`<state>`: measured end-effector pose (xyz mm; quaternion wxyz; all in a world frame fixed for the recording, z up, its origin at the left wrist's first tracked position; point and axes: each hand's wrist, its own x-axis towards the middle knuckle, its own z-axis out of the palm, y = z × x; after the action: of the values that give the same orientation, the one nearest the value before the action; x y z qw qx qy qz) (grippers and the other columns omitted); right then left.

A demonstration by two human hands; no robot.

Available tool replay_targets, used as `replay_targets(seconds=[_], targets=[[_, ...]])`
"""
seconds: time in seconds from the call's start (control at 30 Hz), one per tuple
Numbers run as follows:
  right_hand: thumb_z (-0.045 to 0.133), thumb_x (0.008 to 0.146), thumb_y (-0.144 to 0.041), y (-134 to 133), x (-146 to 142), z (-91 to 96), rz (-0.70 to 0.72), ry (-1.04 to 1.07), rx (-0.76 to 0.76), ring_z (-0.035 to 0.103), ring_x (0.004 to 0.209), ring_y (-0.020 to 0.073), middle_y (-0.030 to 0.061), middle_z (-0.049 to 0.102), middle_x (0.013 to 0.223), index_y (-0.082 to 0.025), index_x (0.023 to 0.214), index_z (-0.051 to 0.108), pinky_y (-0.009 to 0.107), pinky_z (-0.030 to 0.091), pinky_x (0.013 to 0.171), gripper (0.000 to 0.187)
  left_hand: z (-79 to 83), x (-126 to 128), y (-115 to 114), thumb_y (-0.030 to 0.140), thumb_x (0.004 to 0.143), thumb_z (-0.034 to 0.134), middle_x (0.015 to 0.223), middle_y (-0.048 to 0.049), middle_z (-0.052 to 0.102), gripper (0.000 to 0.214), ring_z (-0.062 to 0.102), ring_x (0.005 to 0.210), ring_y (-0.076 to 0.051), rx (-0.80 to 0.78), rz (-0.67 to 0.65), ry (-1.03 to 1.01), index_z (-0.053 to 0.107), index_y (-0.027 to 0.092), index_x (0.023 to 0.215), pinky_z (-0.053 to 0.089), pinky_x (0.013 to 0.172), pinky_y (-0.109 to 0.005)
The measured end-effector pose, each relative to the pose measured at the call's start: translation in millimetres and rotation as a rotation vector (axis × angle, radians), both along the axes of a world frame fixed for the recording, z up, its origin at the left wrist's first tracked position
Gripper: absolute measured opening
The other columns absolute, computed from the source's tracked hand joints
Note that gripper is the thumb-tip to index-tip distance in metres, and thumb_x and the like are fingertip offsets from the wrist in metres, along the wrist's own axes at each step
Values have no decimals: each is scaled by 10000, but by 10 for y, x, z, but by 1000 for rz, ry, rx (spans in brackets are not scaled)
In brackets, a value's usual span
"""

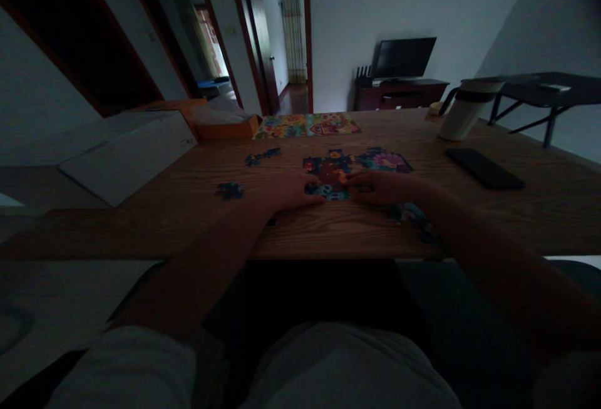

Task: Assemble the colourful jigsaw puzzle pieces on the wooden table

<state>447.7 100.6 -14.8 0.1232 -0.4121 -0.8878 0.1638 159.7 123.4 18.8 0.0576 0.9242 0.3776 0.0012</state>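
A partly joined jigsaw puzzle (332, 170) lies flat on the wooden table, with a reddish-brown middle and dark, colourful edges. My left hand (295, 190) grips its lower left edge, thumb toward me and fingers on the far side. At the lower right edge, my right hand (384, 188) has its bent fingers and thumb on the puzzle. Both hands partly cover the pieces under them, and the dim light blurs the details. A pink and purple joined section (385, 160) lies just behind my right hand.
Loose puzzle pieces (230, 190) lie left, more pieces (263, 156) behind them, and others (408, 213) by my right forearm. A colourful picture sheet (307, 126) lies at the back. Around stand a white box (129, 158), an orange box (228, 130), a phone (484, 168) and a cup (464, 114).
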Motion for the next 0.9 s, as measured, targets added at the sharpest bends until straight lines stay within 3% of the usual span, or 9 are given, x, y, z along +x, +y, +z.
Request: replay_targets(seconds=[0.27,0.5,0.6,0.77,0.83,0.9], targets=[[561,942,-407,0,-4,25,-2,-36,0,632,1219,293,57,668,1351,-269,1317,700,452,475,1096,423,-32,0,15,622,939,580,1305,-56,643,514,588,1166,-262,10,10,-8,675,286,1316,456,976,-335],[602,920,-417,-39,-10,54,-34,1,-15,649,1190,293,62,652,1376,-267,1329,694,454,487,1085,445,-57,-71,77,596,976,526,1377,-64,600,467,580,1196,-258,38,-69,11,712,301,1287,433,1044,-353],[613,927,-471,-51,140,237,-207,160,113,647,1187,302,66,661,1361,-264,1293,707,501,490,1072,431,-70,-85,91,560,992,526,1420,-64,579,471,539,1278,-253,62,-133,-28,672,298,1355,395,1108,-362],[622,944,-402,-215,506,823,-483,612,446,671,1104,261,79,723,1205,-216,1186,714,498,518,1009,318,-88,-24,60,452,1025,503,1519,-19,515,427,435,1413,-240,51,-237,-43,635,302,1401,281,1209,-398],[656,932,-373,-353,598,992,-482,650,513,671,1091,248,105,727,1170,-177,1114,728,471,509,1009,277,-82,2,45,434,1031,495,1507,-30,529,413,454,1399,-241,36,-230,-34,652,281,1381,293,1200,-403],[676,925,-387,-518,640,1040,-512,546,482,678,1061,258,111,730,1149,-182,1121,735,467,522,978,290,-72,14,41,428,1034,495,1498,-27,539,405,454,1399,-239,24,-226,-27,657,275,1372,301,1193,-398]])
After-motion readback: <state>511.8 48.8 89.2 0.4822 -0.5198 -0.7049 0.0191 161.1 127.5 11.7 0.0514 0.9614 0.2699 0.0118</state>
